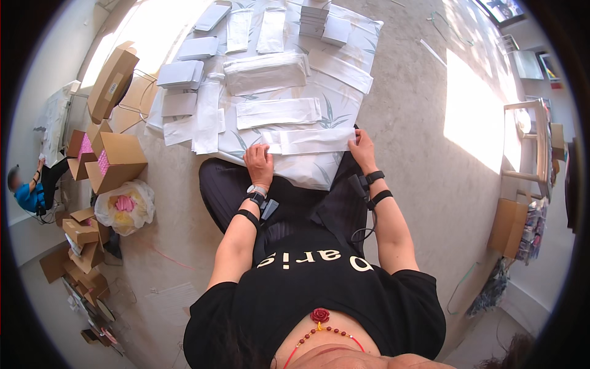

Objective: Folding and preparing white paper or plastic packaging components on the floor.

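Note:
I sit on the floor with a white leaf-patterned cloth [344,101] spread before my knees. A long white paper pouch [310,140] lies across its near edge. My left hand [259,161] presses on the pouch's left end. My right hand [362,147] pinches its right end. A similar pouch [278,112] lies just beyond it, and a thick bundle of pouches [265,72] sits farther up. Black bands wrap both wrists.
Stacks of flat white packets [181,74] and small white boxes [322,21] cover the cloth's far part. Open cardboard boxes [114,160] and a bag of pink and yellow items [126,206] stand to the left. Another person [27,194] sits at far left. A wooden rack [531,144] stands right.

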Demonstrator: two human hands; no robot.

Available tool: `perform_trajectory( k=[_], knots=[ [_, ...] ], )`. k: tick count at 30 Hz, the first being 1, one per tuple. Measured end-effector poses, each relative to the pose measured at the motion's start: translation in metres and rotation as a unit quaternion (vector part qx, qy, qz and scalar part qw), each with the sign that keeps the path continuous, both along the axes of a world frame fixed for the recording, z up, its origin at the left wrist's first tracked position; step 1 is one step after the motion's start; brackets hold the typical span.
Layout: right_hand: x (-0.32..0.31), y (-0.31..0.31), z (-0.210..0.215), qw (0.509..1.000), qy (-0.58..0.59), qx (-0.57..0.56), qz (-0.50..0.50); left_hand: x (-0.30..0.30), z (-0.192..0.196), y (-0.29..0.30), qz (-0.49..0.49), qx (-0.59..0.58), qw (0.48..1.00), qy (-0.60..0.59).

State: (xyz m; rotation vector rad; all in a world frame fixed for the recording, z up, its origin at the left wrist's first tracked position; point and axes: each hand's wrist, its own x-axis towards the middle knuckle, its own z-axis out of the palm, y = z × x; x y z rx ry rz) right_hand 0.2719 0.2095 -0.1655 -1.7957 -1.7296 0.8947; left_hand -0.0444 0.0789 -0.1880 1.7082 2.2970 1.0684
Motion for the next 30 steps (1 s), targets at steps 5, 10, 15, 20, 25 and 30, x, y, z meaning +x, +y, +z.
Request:
perform_trajectory(
  k=[5, 10, 15, 20, 25, 30],
  knots=[
    [-0.022, -0.007, 0.02, 0.949, -0.164, 0.268, 0.031, -0.001, 0.0, -0.001, 0.004, 0.01, 1.0, 0.005],
    [-0.079, -0.02, 0.028, 0.98, 0.075, 0.133, 0.127, 0.0, 0.0, 0.0, 0.002, 0.014, 1.0, 0.002],
    [-0.118, -0.032, 0.012, 0.966, 0.114, 0.153, 0.173, 0.001, 0.0, 0.001, 0.002, -0.001, 1.0, -0.007],
    [-0.129, -0.038, -0.002, 0.97, 0.089, 0.12, 0.19, 0.0, -0.001, 0.001, 0.005, 0.014, 1.0, -0.004],
    [-0.138, -0.039, 0.001, 0.97, 0.081, 0.096, 0.208, 0.0, 0.001, 0.0, 0.006, 0.004, 1.0, -0.007],
    [-0.159, -0.041, 0.004, 0.955, 0.07, 0.146, 0.25, 0.0, 0.003, 0.0, 0.005, 0.007, 1.0, -0.006]
  ],
)
